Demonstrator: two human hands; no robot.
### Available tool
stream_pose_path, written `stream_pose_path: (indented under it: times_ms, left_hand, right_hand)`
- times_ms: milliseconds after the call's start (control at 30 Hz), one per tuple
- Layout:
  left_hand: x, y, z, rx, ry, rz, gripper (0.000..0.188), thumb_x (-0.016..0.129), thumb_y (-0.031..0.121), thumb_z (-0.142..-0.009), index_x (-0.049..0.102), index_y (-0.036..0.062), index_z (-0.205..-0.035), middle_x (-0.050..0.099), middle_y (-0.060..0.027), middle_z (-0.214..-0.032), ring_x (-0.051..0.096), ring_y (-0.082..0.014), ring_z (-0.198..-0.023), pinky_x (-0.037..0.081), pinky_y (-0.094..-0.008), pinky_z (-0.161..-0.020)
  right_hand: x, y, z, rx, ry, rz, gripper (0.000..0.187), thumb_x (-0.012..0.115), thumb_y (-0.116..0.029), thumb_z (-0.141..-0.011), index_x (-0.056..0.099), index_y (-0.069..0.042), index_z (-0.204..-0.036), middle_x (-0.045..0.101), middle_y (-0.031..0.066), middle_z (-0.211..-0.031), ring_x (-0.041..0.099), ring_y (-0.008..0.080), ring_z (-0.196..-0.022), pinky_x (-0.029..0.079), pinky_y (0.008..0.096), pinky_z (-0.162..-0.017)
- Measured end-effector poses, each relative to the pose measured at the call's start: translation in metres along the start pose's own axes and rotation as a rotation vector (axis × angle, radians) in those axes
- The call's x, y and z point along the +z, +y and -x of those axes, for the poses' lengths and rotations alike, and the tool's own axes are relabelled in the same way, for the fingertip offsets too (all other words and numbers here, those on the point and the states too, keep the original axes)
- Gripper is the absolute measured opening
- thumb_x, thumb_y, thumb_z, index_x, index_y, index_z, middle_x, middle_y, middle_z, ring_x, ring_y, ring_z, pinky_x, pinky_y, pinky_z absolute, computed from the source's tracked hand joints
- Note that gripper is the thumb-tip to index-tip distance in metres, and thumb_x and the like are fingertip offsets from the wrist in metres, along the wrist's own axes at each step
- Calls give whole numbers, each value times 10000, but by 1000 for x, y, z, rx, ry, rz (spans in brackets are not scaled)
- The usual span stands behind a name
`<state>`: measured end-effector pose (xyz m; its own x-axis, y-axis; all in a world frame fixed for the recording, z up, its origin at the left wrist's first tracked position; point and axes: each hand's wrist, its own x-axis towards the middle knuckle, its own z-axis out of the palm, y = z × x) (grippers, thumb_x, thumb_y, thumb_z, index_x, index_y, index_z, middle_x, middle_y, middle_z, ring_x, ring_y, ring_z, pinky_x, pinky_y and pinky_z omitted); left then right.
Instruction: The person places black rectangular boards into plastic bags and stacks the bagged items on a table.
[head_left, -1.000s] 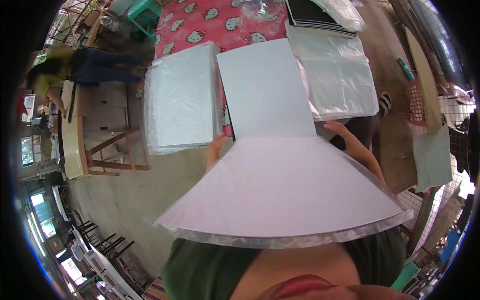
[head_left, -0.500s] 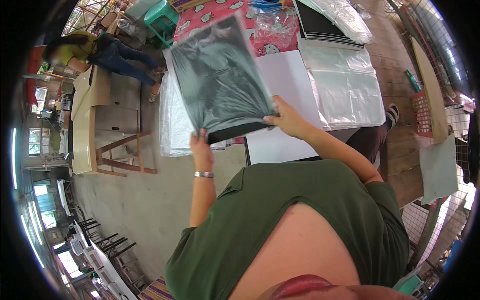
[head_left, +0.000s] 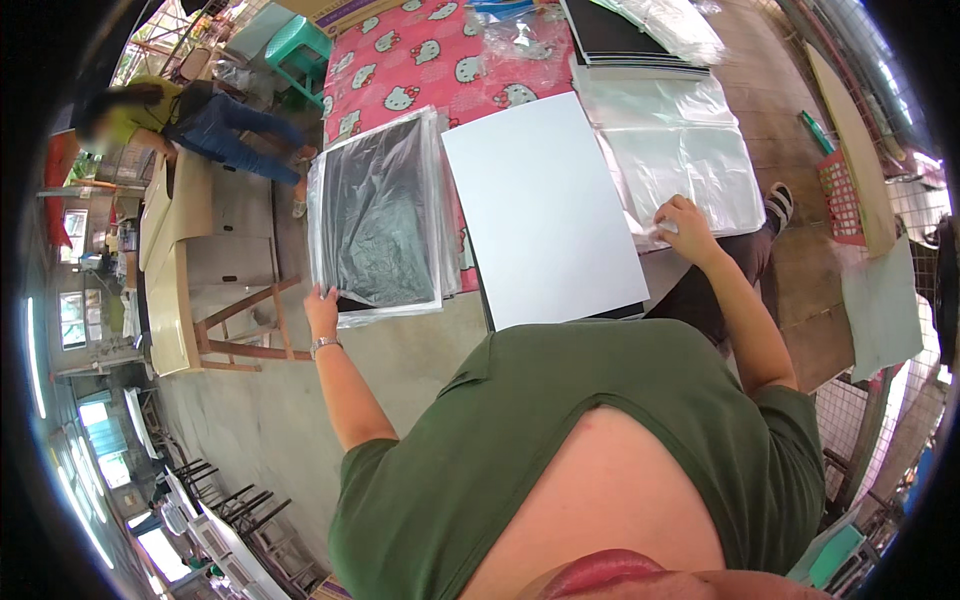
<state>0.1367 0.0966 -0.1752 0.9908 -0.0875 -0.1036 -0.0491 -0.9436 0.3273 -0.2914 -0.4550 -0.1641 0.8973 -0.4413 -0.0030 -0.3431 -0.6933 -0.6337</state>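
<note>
A black sheet in a clear plastic bag lies on a pile of clear plastic at the table's left side. My left hand is closed at its near left corner, fingertips on the edge. In the middle lies a large white sheet, with a dark edge showing beneath it. On the right is a stack of flat clear plastic bags. My right hand is at its near edge, fingers curled and pinching the plastic; how many layers it has, I cannot make out.
A pink patterned cloth covers the table. Black sheets and crumpled clear plastic lie at the back. A person stands at the far left by a beige cabinet. A green stool and red basket flank the table.
The bagged black sheet came down from mid-air onto the left pile. My right hand let go of it and moved right to the clear bags; my left hand moved left and down with it.
</note>
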Motion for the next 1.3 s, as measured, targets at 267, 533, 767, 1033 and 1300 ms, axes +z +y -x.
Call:
stream_pose_path:
  times_ms: [267,533,767,1033,1300]
  left_hand:
    - [-16,146,69,414,400,-289,392,627,205,-782,551,121,-1158,390,-146,-1316,361,-384,-1188,311,-504,-960]
    - [72,386,183,1378,-366,455,373,700,153,-715,584,86,-1064,533,-119,-1179,423,-316,-1165,321,-433,-989]
    - [136,471,212,1251,-740,473,520,708,305,-721,562,67,-1160,570,-166,-1090,478,-281,-1092,385,-357,-923]
    - [109,492,204,1031,-1031,310,325,699,232,-739,651,57,-1008,571,-61,-802,509,-154,-696,416,-268,-665]
    - [130,496,205,1130,-571,979,80,615,90,-816,626,17,-846,631,-46,-772,559,-94,-717,441,-236,-676]
  right_hand:
    - [-5,9,-9,52,106,-186,230,705,-122,-700,553,-14,-835,586,125,-648,557,262,-581,437,331,-586]
    - [-23,6,-12,30,67,-174,236,704,-173,-730,574,-24,-861,538,90,-669,488,197,-599,408,320,-581]
    - [-49,-19,-12,47,62,-275,141,658,-118,-764,576,-21,-826,604,107,-737,564,197,-704,442,316,-673]
    - [-69,-21,-19,58,-90,-384,91,686,-88,-730,628,-34,-775,595,62,-749,561,147,-719,445,285,-704]
    - [-72,-28,-34,110,238,-507,103,566,-121,-849,593,-22,-847,599,106,-841,566,194,-777,441,312,-745]
